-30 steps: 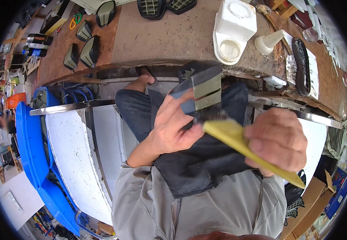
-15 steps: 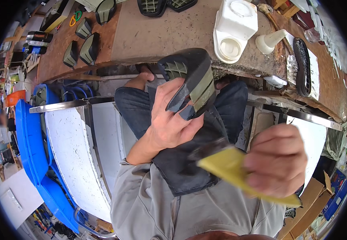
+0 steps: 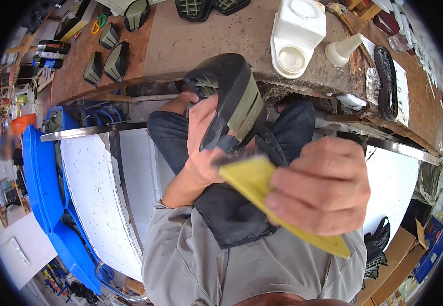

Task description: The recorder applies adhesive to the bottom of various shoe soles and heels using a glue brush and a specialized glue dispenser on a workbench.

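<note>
Left hand (image 3: 199,145) is clamped on a black-and-olive shoe sole (image 3: 235,102), upper centre of frame. Right hand (image 3: 326,188), right of centre, grips a yellow-handled brush (image 3: 249,181); blurred bristles at the sole's lower end, contact indeterminable. Similar soles (image 3: 116,62) lie upper left on the workbench (image 3: 196,48).

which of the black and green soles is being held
The sole in the left hand, in front of the bench; no hand touches the others.

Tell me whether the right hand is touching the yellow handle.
Touching. The head view shows the right hand with its fingers wrapped over the yellow handle, which comes out on both sides of the grip with no gap showing.
</note>
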The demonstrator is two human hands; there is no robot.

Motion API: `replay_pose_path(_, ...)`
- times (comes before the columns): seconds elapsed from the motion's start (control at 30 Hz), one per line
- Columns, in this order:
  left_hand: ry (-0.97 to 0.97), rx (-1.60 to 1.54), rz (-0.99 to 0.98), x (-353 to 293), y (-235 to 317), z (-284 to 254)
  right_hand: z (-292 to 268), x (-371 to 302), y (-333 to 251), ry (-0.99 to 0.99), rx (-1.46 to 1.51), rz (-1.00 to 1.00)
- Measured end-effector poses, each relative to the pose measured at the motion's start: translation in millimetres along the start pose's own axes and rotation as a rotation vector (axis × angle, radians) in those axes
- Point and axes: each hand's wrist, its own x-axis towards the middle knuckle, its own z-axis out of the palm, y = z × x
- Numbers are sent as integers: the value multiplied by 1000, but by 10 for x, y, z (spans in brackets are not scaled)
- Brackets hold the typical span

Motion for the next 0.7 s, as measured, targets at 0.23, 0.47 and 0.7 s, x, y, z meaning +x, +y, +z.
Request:
replay_pose_path(0.23,47,-111,57,160,267,-172,-67,38,68,91,92,-36)
replay_pose_path(0.47,188,-497,-201,43,361,-131,-71,-71,5,45,179,-88)
replay_pose_path(0.7,141,-804,-260,-8,409,-194,-91,-99,-49,173,327,-52)
